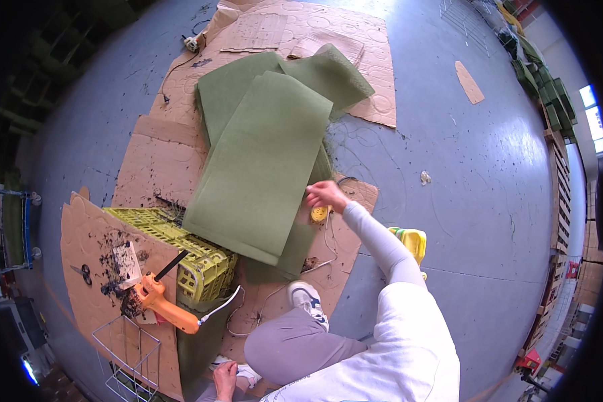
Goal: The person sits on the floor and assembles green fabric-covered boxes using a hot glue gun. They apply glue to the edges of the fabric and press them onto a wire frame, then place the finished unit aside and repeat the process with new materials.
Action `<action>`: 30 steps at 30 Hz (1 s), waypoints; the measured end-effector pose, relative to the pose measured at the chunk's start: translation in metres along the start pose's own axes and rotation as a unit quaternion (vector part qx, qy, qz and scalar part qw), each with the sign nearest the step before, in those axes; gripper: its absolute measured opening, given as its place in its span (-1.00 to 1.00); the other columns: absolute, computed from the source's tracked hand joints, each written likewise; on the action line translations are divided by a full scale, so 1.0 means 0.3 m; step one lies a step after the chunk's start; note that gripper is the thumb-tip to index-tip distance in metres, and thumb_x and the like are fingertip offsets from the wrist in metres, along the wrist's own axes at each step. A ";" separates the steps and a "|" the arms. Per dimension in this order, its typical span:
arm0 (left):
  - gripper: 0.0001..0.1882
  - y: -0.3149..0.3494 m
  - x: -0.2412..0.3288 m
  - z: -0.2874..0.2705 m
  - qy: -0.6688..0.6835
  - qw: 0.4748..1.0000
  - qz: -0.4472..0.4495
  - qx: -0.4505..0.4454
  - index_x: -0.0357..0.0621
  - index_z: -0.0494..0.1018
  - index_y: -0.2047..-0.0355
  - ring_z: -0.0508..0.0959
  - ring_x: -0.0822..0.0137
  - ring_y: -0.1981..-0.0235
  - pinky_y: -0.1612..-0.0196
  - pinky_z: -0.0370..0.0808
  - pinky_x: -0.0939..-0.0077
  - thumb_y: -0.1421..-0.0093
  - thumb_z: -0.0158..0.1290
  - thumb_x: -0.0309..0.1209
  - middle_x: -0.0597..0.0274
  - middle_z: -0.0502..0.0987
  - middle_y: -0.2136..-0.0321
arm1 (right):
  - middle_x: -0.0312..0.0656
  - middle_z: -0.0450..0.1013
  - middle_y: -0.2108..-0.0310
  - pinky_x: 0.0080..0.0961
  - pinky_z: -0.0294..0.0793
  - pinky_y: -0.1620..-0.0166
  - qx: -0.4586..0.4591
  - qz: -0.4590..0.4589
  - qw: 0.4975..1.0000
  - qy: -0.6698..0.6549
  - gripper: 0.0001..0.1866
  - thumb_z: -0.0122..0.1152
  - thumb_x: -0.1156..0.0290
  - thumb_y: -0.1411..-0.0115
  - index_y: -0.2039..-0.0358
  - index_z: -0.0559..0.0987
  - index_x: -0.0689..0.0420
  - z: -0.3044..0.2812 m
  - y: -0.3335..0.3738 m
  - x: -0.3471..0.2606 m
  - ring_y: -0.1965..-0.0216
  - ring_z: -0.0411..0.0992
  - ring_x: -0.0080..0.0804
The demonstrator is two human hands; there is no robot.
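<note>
Several large green mat-like sheets lie overlapped in front of me, the top one smooth and long. My right hand reaches to the right edge of that top sheet. Its fingers are curled together, and whatever is between them does not show. Just below it lies a small round yellow thing, partly covered by the hand. Low in the view, my left hand is curled closed beside my shoe and knee; its grip is hidden. An orange glue gun with a black stick in it rests at the left, touched by neither hand.
Yellow plastic crates stand at the left beside a cardboard-topped surface with black residue and scissors. A wire rack is in front. Cardboard covers the floor under the sheets. White cord trails there. A yellow container stands right.
</note>
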State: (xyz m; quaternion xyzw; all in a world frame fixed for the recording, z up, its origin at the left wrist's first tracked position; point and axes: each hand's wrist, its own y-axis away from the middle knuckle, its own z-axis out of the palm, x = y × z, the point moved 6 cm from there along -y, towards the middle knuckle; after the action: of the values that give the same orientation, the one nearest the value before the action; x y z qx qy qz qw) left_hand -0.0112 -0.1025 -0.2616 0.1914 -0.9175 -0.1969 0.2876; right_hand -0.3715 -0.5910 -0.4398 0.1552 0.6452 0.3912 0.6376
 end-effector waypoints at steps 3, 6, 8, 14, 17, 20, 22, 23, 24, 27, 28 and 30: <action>-0.85 0.014 -0.041 0.020 -0.003 0.997 -0.061 -0.057 -0.29 0.55 0.40 0.58 0.12 0.50 0.39 0.48 0.36 -0.04 0.08 -0.46 -0.02 0.56 0.53 | -0.31 0.49 0.37 -0.57 0.48 0.35 0.109 -0.063 0.981 -0.150 -0.78 0.06 0.28 -0.23 0.24 0.50 0.16 -0.286 -0.078 -0.079 0.40 0.48 -0.48; -0.81 0.073 -0.269 0.100 0.053 0.989 -0.093 -0.099 -0.18 0.55 0.26 0.55 0.16 0.51 0.35 0.51 0.24 -0.11 0.08 -0.41 -0.11 0.55 0.40 | -0.28 0.42 0.15 -0.39 0.43 0.18 0.231 -0.135 0.939 -0.218 -0.73 -0.03 0.22 -0.27 0.15 0.46 0.11 -0.550 -0.220 -0.150 0.12 0.41 -0.38; -0.77 0.060 -0.309 0.154 0.066 0.984 -0.099 -0.132 -0.13 0.55 0.19 0.54 0.14 0.43 0.28 0.51 0.20 -0.15 0.08 -0.38 -0.15 0.54 0.31 | -0.25 0.34 0.02 -0.30 0.39 0.13 0.296 -0.147 0.912 -0.243 -0.68 -0.08 0.18 -0.29 0.08 0.44 0.10 -0.689 -0.309 -0.159 -0.02 0.31 -0.31; -0.75 0.064 -0.175 0.069 0.031 0.975 -0.137 -0.174 -0.18 0.52 0.18 0.56 0.04 0.22 0.16 0.46 0.30 -0.16 0.02 -0.38 -0.11 0.55 0.28 | -0.26 0.15 -0.21 -0.19 0.27 0.02 0.309 -0.181 0.890 -0.283 -0.51 -0.22 0.02 -0.32 -0.05 0.40 0.08 -0.747 -0.475 -0.248 -0.24 0.03 -0.18; -0.75 0.055 -0.203 0.073 0.045 0.967 -0.167 -0.188 -0.19 0.52 0.18 0.55 0.02 0.23 0.18 0.46 0.30 -0.17 0.02 -0.36 -0.11 0.55 0.29 | -0.25 0.09 -0.25 -0.14 0.23 -0.03 0.296 -0.190 0.892 -0.283 -0.46 -0.27 -0.03 -0.32 -0.04 0.40 0.12 -0.773 -0.510 -0.290 -0.28 -0.07 -0.16; -0.73 0.072 -0.225 0.076 0.023 0.964 -0.180 -0.195 -0.22 0.51 0.18 0.55 0.00 0.23 0.18 0.46 0.29 -0.17 0.02 -0.34 -0.12 0.54 0.28 | -0.26 0.05 -0.27 -0.09 0.17 -0.08 0.289 -0.187 0.895 -0.285 -0.43 -0.29 -0.06 -0.32 -0.05 0.39 0.14 -0.744 -0.538 -0.329 -0.31 -0.14 -0.12; -0.72 0.071 -0.244 0.072 0.008 0.964 -0.191 -0.184 -0.25 0.51 0.19 0.55 -0.01 0.23 0.17 0.46 0.29 -0.18 0.01 -0.33 -0.14 0.54 0.29 | -0.25 0.01 -0.29 -0.05 0.11 -0.12 0.279 -0.180 0.899 -0.287 -0.40 -0.32 -0.08 -0.32 -0.08 0.37 0.14 -0.758 -0.558 -0.336 -0.33 -0.20 -0.08; -0.72 0.067 -0.221 0.044 0.005 0.963 -0.207 -0.171 -0.26 0.51 0.19 0.55 -0.01 0.22 0.17 0.45 0.29 -0.18 0.01 -0.33 -0.16 0.54 0.29 | -0.25 0.01 -0.29 -0.04 0.10 -0.12 0.280 -0.178 0.898 -0.288 -0.39 -0.32 -0.09 -0.31 -0.09 0.36 0.14 -0.764 -0.567 -0.340 -0.33 -0.20 -0.08; -0.72 0.064 -0.212 0.027 0.002 0.962 -0.222 -0.159 -0.28 0.50 0.20 0.54 -0.02 0.22 0.16 0.45 0.28 -0.18 0.00 -0.33 -0.17 0.53 0.30 | -0.24 0.01 -0.29 -0.04 0.10 -0.12 0.281 -0.177 0.898 -0.289 -0.38 -0.31 -0.10 -0.31 -0.10 0.35 0.14 -0.768 -0.575 -0.345 -0.33 -0.20 -0.08; -0.69 0.101 -0.413 0.114 0.176 0.895 -0.369 -0.180 -0.29 0.50 0.18 0.54 0.00 0.18 0.12 0.44 0.27 -0.19 0.02 -0.30 -0.17 0.53 0.26 | -0.25 0.02 -0.29 -0.04 0.08 -0.12 0.288 -0.166 0.905 -0.266 -0.33 -0.28 -0.17 -0.27 -0.12 0.31 0.13 -0.783 -0.592 -0.366 -0.32 -0.17 -0.05; -0.70 0.090 -0.415 0.111 0.163 0.902 -0.353 -0.187 -0.28 0.50 0.19 0.54 0.04 0.23 0.16 0.45 0.28 -0.18 0.02 -0.30 -0.14 0.53 0.30 | -0.25 0.03 -0.28 -0.04 0.07 -0.12 0.289 -0.156 0.905 -0.269 -0.32 -0.26 -0.18 -0.25 -0.13 0.31 0.12 -0.783 -0.602 -0.375 -0.31 -0.15 -0.07; -0.72 0.072 -0.302 0.073 0.070 0.942 -0.273 -0.184 -0.25 0.51 0.20 0.53 0.12 0.31 0.24 0.45 0.30 -0.16 0.03 -0.31 -0.10 0.54 0.37 | -0.26 0.06 -0.28 -0.03 0.04 -0.12 0.283 -0.135 0.909 -0.273 -0.30 -0.21 -0.20 -0.23 -0.14 0.29 0.10 -0.744 -0.649 -0.398 -0.31 -0.12 -0.11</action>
State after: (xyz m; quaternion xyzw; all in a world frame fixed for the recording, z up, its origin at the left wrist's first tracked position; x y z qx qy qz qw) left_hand 0.0393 -0.0366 -0.3090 0.3917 -0.7555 -0.4191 0.3163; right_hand -0.5076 -0.8689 -0.5196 0.3412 0.5443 0.0445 0.7651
